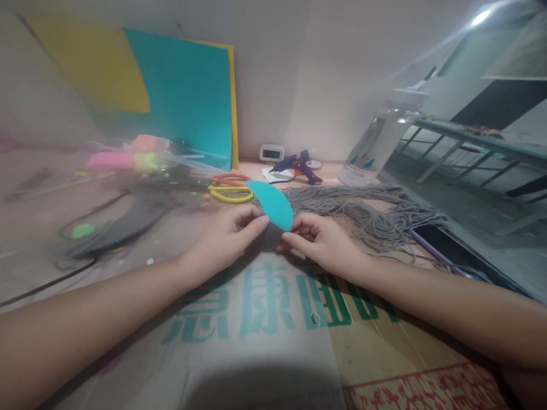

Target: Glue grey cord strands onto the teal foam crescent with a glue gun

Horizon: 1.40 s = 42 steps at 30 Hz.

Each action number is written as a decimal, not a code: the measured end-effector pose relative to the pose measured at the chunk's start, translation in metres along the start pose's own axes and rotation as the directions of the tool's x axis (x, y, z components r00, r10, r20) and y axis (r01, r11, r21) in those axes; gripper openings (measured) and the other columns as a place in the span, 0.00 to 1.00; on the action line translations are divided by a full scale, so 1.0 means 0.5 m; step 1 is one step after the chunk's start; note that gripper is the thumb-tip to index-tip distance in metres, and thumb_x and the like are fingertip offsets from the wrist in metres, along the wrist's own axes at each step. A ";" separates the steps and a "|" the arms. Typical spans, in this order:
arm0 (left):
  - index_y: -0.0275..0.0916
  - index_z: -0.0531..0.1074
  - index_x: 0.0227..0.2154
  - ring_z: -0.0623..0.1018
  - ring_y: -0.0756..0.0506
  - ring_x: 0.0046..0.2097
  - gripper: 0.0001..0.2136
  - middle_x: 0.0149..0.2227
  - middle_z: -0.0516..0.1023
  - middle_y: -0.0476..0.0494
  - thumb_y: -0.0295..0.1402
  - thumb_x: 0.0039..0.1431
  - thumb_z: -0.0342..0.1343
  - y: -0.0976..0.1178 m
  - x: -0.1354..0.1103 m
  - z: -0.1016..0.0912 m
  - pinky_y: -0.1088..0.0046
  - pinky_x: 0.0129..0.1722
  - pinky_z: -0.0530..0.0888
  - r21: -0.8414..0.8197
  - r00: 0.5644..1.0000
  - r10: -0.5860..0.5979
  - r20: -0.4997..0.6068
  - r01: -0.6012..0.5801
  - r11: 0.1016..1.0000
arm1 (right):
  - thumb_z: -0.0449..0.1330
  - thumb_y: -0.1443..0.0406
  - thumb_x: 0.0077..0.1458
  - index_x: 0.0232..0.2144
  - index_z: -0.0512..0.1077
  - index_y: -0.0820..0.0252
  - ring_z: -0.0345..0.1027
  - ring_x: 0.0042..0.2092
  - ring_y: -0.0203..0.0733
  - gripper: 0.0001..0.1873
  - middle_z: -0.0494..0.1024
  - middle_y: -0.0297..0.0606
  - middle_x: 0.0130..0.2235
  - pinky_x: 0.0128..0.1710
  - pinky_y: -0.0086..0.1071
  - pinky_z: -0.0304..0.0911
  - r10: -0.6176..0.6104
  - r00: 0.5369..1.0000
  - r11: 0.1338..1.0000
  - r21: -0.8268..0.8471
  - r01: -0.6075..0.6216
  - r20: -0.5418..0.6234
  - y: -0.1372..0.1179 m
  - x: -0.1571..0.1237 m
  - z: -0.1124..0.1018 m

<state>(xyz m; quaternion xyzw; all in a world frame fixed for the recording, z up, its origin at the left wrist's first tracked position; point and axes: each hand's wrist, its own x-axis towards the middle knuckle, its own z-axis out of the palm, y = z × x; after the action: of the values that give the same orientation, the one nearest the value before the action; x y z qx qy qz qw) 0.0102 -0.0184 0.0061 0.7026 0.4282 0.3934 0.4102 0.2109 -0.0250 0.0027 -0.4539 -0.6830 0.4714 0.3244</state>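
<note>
A teal crescent-shaped piece of craft foam [273, 204] stands tilted between both hands over a cardboard sheet [265, 336] printed with green characters. My left hand [228, 236] pinches its lower left edge with fingers closed. My right hand [318, 239] pinches its lower right tip between thumb and forefinger. A dark shape lies under the piece; I cannot make it out.
A bundle of grey cord [363, 208] lies behind my right hand. A phone [453, 250] lies at the right. Scissors with red and yellow handles [231, 187], a blue glue gun [297, 166], a clear bottle [376, 149], teal and yellow sheets [183, 94] and blurred clutter [123, 165] sit behind.
</note>
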 end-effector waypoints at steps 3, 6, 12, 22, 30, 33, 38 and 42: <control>0.40 0.68 0.22 0.70 0.47 0.27 0.12 0.19 0.67 0.52 0.37 0.59 0.52 0.000 0.003 -0.001 0.75 0.26 0.65 -0.038 1.000 -0.012 -0.022 0.011 0.999 | 0.61 0.60 0.55 0.29 0.66 0.58 0.78 0.32 0.38 0.09 0.82 0.38 0.31 0.28 0.27 0.69 0.007 1.000 1.000 0.004 -0.007 -0.008 0.002 0.000 -0.001; 0.40 0.69 0.24 0.73 0.46 0.31 0.08 0.21 0.70 0.51 0.33 0.57 0.52 -0.005 0.007 -0.002 0.74 0.30 0.68 -0.071 1.000 0.012 0.002 -0.012 0.997 | 0.61 0.60 0.55 0.30 0.66 0.58 0.78 0.33 0.38 0.09 0.82 0.38 0.31 0.29 0.27 0.69 0.007 1.000 1.000 0.004 -0.006 -0.012 0.000 0.001 -0.002; 0.37 0.73 0.36 0.76 0.43 0.40 0.10 0.36 0.78 0.45 0.39 0.57 0.56 -0.017 0.009 0.000 0.69 0.39 0.71 0.019 0.997 0.051 0.049 -0.052 0.998 | 0.61 0.61 0.55 0.29 0.66 0.58 0.77 0.34 0.37 0.09 0.82 0.38 0.32 0.31 0.28 0.70 -0.004 1.000 1.000 -0.002 0.004 -0.009 -0.002 0.002 -0.003; 0.37 0.68 0.27 0.69 0.50 0.27 0.13 0.25 0.70 0.51 0.43 0.58 0.56 -0.014 0.006 -0.001 0.76 0.26 0.65 0.027 1.000 0.013 -0.021 -0.012 1.000 | 0.61 0.61 0.55 0.29 0.65 0.58 0.77 0.33 0.37 0.09 0.82 0.37 0.31 0.29 0.27 0.69 0.009 1.000 1.000 -0.005 -0.009 0.003 -0.004 -0.002 -0.002; 0.38 0.66 0.27 0.61 0.55 0.19 0.14 0.18 0.62 0.56 0.43 0.61 0.53 -0.020 0.005 -0.009 0.80 0.18 0.56 -0.093 0.992 -0.097 0.083 0.105 0.990 | 0.61 0.61 0.55 0.28 0.65 0.58 0.77 0.32 0.37 0.09 0.82 0.37 0.30 0.27 0.26 0.68 -0.009 1.000 1.000 0.000 0.009 0.011 0.000 0.000 -0.002; 0.38 0.66 0.26 0.61 0.56 0.18 0.14 0.18 0.61 0.56 0.42 0.62 0.53 -0.018 0.005 -0.010 0.81 0.17 0.57 -0.087 0.988 -0.128 0.087 0.135 0.987 | 0.61 0.61 0.55 0.28 0.65 0.58 0.77 0.32 0.36 0.09 0.82 0.37 0.30 0.28 0.26 0.68 -0.030 0.999 0.999 -0.018 0.030 0.012 0.000 -0.001 -0.003; 0.38 0.66 0.26 0.63 0.55 0.20 0.14 0.20 0.62 0.55 0.42 0.62 0.52 -0.015 0.006 -0.012 0.81 0.18 0.59 -0.056 0.990 -0.115 0.078 0.120 0.991 | 0.61 0.61 0.55 0.28 0.65 0.58 0.77 0.32 0.36 0.09 0.82 0.37 0.31 0.28 0.26 0.68 -0.037 0.999 0.999 -0.010 0.037 0.021 0.001 -0.001 -0.004; 0.37 0.68 0.26 0.65 0.53 0.23 0.17 0.22 0.64 0.53 0.46 0.61 0.51 -0.018 0.009 -0.011 0.80 0.19 0.61 -0.023 0.992 -0.091 0.084 0.093 0.995 | 0.60 0.62 0.55 0.28 0.64 0.58 0.77 0.32 0.37 0.09 0.82 0.38 0.30 0.28 0.27 0.68 -0.020 1.000 1.000 0.021 0.020 -0.006 0.000 0.001 -0.002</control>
<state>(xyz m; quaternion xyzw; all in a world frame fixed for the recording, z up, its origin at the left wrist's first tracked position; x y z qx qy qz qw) 0.0043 -0.0100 0.0006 0.6921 0.4374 0.3503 0.4550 0.2114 -0.0241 0.0028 -0.4450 -0.6815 0.4742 0.3358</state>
